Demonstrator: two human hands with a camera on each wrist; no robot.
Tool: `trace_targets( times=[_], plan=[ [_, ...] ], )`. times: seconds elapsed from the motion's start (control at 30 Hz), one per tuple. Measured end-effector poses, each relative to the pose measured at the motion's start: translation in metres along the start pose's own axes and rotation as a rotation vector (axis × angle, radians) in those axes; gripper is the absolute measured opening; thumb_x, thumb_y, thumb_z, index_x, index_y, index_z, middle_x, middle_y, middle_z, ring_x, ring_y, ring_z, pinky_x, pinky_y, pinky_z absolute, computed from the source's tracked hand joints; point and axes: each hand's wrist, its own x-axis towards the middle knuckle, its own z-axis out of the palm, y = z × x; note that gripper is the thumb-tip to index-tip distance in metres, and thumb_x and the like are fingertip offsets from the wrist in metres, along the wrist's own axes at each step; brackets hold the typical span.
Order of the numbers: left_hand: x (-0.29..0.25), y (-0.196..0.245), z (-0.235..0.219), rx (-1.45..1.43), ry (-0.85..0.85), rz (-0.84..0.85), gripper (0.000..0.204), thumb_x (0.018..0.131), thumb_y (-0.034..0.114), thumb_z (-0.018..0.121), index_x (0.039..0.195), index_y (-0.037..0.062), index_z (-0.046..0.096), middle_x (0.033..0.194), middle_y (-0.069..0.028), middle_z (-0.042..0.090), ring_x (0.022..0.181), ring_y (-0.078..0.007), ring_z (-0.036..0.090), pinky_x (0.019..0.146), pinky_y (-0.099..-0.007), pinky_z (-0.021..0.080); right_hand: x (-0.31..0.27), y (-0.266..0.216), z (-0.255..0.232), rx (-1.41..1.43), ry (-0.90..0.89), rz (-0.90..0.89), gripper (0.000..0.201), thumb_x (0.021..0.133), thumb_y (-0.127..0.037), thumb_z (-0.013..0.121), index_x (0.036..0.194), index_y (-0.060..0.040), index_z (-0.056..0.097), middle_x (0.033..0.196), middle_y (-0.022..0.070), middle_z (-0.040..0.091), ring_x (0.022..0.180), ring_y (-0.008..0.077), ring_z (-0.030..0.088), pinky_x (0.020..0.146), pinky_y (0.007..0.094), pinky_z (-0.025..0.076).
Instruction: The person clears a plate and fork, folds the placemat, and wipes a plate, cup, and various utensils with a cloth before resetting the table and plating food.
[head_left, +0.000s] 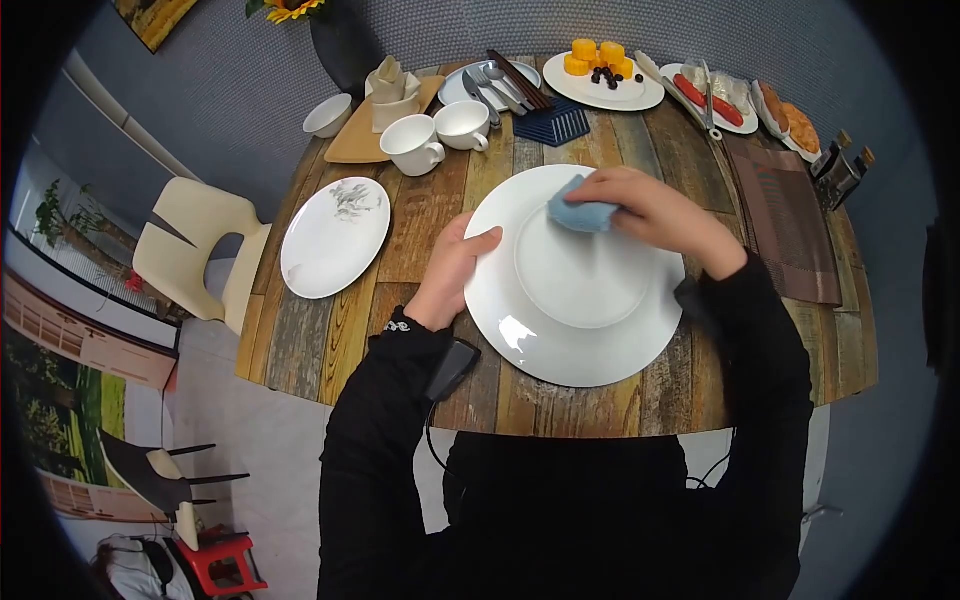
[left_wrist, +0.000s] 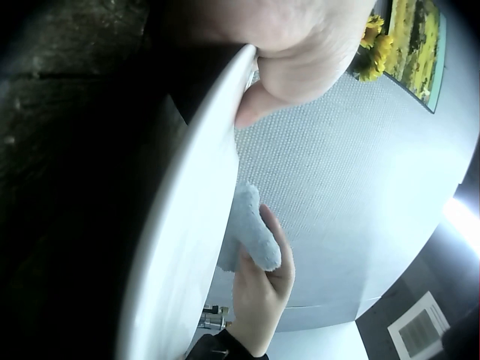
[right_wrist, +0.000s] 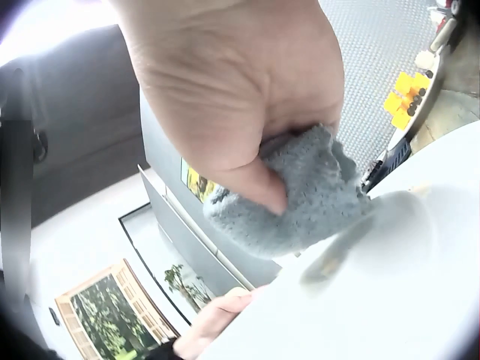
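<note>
I'm pinching the round white plate (head_left: 585,285) by its rim with my left hand (head_left: 450,265), so its face is lying rightward of that hand and beneath my right hand (head_left: 652,208), which is gripping the blue cloth (head_left: 583,213) nearer the plate's middle.

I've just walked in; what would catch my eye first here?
Probably the large white plate near the front of the wooden table, its left rim gripped by the left hand while the right hand holds a blue cloth against it. At the table's far side, yellow corn pieces and dark berries stand out on another white plate.
</note>
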Motion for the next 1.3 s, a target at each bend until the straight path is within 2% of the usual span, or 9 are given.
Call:
trace_targets(
  times=[0.07, 0.13, 0.27, 0.5, 0.93, 1.1, 1.2, 1.27, 1.3],
  plan=[
    [0.000, 0.001, 0.001, 0.008, 0.010, 0.000, 0.027, 0.081, 0.005, 0.052, 0.106, -0.0051, 0.045, 0.097, -0.0131, 0.056, 0.082, -0.0180, 0.058, 0.071, -0.0293, 0.048, 0.006, 0.003, 0.010, -0.190, 0.090, -0.063, 0.047, 0.062, 0.011, 0.046, 0.106, -0.0046, 0.055, 0.106, 0.0104, 0.053, 0.101, 0.0254, 0.049, 0.087, 0.0328, 0.038],
    [0.000, 0.002, 0.000, 0.020, 0.011, -0.008, 0.029, 0.082, 0.006, 0.052, 0.107, -0.0045, 0.044, 0.098, -0.0125, 0.056, 0.083, -0.0177, 0.058, 0.072, -0.0292, 0.048, 0.006, 0.003, 0.020, -0.388, 0.011, -0.061, 0.043, 0.065, 0.009, 0.049, 0.105, -0.0044, 0.054, 0.108, 0.0114, 0.052, 0.101, 0.0285, 0.047, 0.089, 0.0342, 0.037],
    [-0.001, 0.001, 0.000, 0.016, 0.022, -0.023, 0.029, 0.082, 0.006, 0.052, 0.109, -0.0039, 0.044, 0.098, -0.0124, 0.057, 0.085, -0.0178, 0.058, 0.074, -0.0294, 0.048, -0.004, 0.003, 0.012, -0.440, 0.057, 0.123, 0.033, 0.065, 0.007, 0.051, 0.096, -0.0018, 0.057, 0.099, 0.0116, 0.055, 0.094, 0.0295, 0.050, 0.082, 0.0346, 0.041],
    [0.000, -0.001, 0.000, -0.011, 0.012, -0.008, 0.028, 0.082, 0.006, 0.052, 0.106, -0.0050, 0.044, 0.095, -0.0131, 0.057, 0.080, -0.0181, 0.059, 0.069, -0.0293, 0.049, -0.042, -0.008, -0.001, -0.387, -0.030, 0.208, 0.024, 0.064, -0.001, 0.051, 0.087, -0.0010, 0.058, 0.086, 0.0136, 0.057, 0.083, 0.0293, 0.053, 0.074, 0.0353, 0.042],
    [-0.002, 0.001, 0.003, 0.000, 0.034, 0.013, 0.026, 0.083, 0.006, 0.050, 0.107, -0.0038, 0.045, 0.095, -0.0133, 0.058, 0.080, -0.0181, 0.060, 0.072, -0.0300, 0.049, -0.062, -0.040, 0.039, 0.184, -0.098, 0.058, 0.029, 0.068, -0.005, 0.049, 0.096, 0.0002, 0.054, 0.086, 0.0154, 0.054, 0.083, 0.0306, 0.053, 0.076, 0.0352, 0.042],
    [-0.001, 0.002, 0.002, 0.022, 0.025, 0.008, 0.027, 0.082, 0.006, 0.052, 0.107, -0.0039, 0.045, 0.096, -0.0135, 0.058, 0.080, -0.0186, 0.060, 0.072, -0.0300, 0.049, -0.040, -0.033, 0.048, 0.427, -0.188, 0.065, 0.026, 0.075, -0.011, 0.053, 0.099, -0.0012, 0.054, 0.089, 0.0118, 0.057, 0.082, 0.0196, 0.054, 0.074, 0.0303, 0.042],
    [0.001, -0.002, -0.002, 0.039, 0.048, 0.004, 0.026, 0.082, 0.006, 0.051, 0.106, -0.0036, 0.045, 0.096, -0.0135, 0.058, 0.080, -0.0186, 0.059, 0.071, -0.0296, 0.049, -0.019, -0.028, 0.025, 0.601, -0.005, 0.343, 0.029, 0.075, -0.013, 0.054, 0.102, -0.0006, 0.054, 0.087, 0.0080, 0.058, 0.080, 0.0143, 0.052, 0.070, 0.0294, 0.043],
    [0.000, 0.000, -0.001, 0.012, -0.010, -0.003, 0.025, 0.082, 0.005, 0.051, 0.105, -0.0037, 0.046, 0.096, -0.0136, 0.057, 0.081, -0.0187, 0.059, 0.071, -0.0295, 0.049, -0.002, -0.008, 0.019, 0.481, 0.241, 0.258, 0.029, 0.075, -0.009, 0.050, 0.103, -0.0004, 0.053, 0.090, 0.0108, 0.059, 0.082, 0.0202, 0.055, 0.072, 0.0319, 0.043],
    [-0.003, 0.002, 0.004, 0.031, 0.002, 0.009, 0.024, 0.084, 0.007, 0.048, 0.105, -0.0055, 0.046, 0.095, -0.0128, 0.058, 0.081, -0.0178, 0.059, 0.070, -0.0283, 0.048, 0.005, -0.001, 0.016, 0.480, 0.238, 0.254, 0.029, 0.075, -0.009, 0.050, 0.103, -0.0004, 0.053, 0.090, 0.0108, 0.059, 0.082, 0.0202, 0.055, 0.072, 0.0319, 0.043]
  ],
)
